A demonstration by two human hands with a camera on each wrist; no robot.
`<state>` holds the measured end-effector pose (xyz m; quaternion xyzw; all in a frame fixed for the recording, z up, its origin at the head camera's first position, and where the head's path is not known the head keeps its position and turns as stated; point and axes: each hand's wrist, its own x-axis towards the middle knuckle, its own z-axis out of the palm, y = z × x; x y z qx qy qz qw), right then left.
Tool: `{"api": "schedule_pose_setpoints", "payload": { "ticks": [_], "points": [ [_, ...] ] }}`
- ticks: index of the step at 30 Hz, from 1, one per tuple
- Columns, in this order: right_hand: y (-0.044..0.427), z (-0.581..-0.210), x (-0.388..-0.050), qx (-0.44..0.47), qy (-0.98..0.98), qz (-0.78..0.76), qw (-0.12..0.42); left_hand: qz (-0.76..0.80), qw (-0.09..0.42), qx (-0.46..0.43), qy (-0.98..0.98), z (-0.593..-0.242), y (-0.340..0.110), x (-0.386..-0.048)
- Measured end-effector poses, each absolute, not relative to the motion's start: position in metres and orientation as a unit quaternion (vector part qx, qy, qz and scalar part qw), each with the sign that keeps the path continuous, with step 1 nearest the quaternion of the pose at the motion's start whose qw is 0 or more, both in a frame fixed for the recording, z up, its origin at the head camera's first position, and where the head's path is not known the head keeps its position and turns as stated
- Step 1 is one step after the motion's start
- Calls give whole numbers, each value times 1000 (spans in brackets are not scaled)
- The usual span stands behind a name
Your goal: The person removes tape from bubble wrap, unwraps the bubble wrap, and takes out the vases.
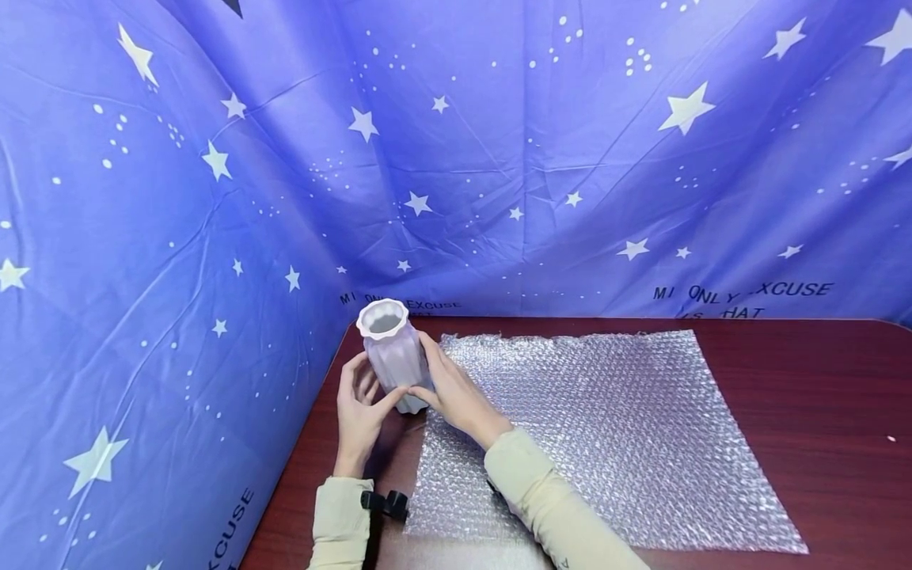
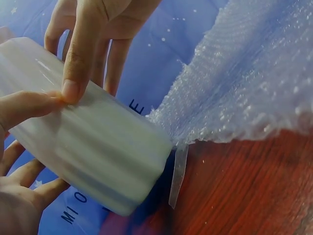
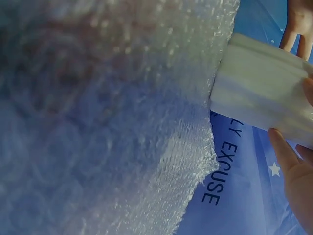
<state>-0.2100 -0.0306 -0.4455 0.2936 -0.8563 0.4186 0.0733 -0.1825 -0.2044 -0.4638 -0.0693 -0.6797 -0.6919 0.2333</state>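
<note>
A pale, ribbed vase [image 1: 399, 360] with a scalloped rim tilts slightly between both hands, its mouth facing up. My left hand [image 1: 359, 416] holds its left side, with the thumb across the front. Around the right side, my right hand [image 1: 456, 392] grips it, its thumb meeting the left thumb low on the front. Close up in the left wrist view, the vase [image 2: 93, 132] looks smooth and glossy. A sheet of bubble wrap [image 1: 591, 427] lies flat just right of the vase. Whether the vase's base touches the table cannot be told.
The dark red wooden table [image 1: 819, 396] extends to the right of the bubble wrap. Blue star-printed cloth [image 1: 463, 158] hangs behind and along the left side. A thin clear strip [image 2: 179, 176] hangs at the wrap's edge. A tiny white speck [image 1: 891, 438] lies on the table's right.
</note>
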Motion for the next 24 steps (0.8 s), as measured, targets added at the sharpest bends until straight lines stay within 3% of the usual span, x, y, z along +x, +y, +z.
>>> {"api": "schedule_pose_setpoints", "payload": {
  "ticks": [24],
  "points": [
    [-40, -448, -215, 305, -867, 387, 70, -720, 223, -38, -656, -471, -213, -182]
  ]
}}
